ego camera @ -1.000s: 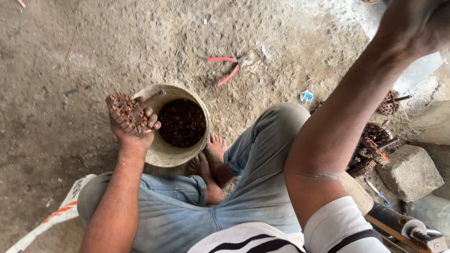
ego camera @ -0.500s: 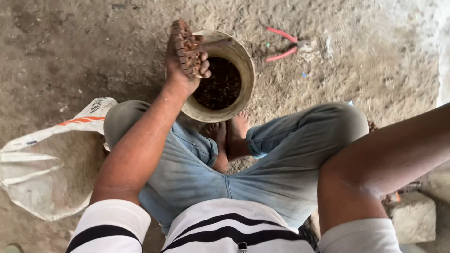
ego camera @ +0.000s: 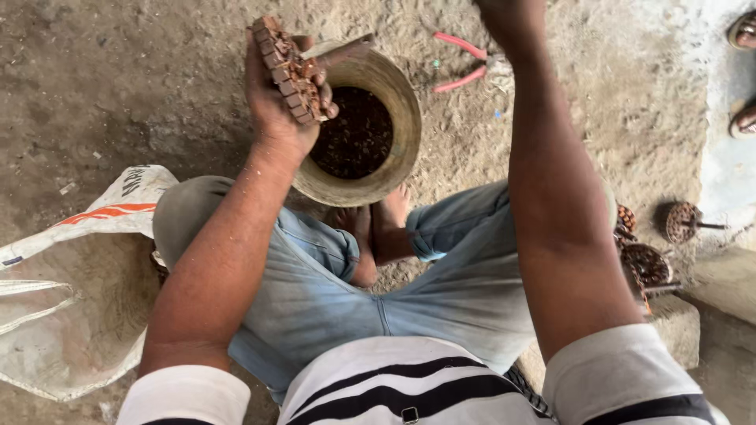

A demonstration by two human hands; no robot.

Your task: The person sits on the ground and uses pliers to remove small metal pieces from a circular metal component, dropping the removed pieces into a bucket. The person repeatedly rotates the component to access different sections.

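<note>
My left hand (ego camera: 272, 106) grips a rusty metal part (ego camera: 288, 69) over the bucket (ego camera: 398, 149); my right hand's (ego camera: 504, 16) fingers are cut off, so I cannot tell

A pair of red-handled pliers (ego camera: 465, 61) lies on the dusty concrete floor (ego camera: 118, 86), beyond the bucket. At the left a crumpled white woven sack with an orange stripe (ego camera: 71, 299) lies flat. At the right, round rusty brown motor windings (ego camera: 681, 222) sit near a grey concrete block (ego camera: 677, 327).
</note>
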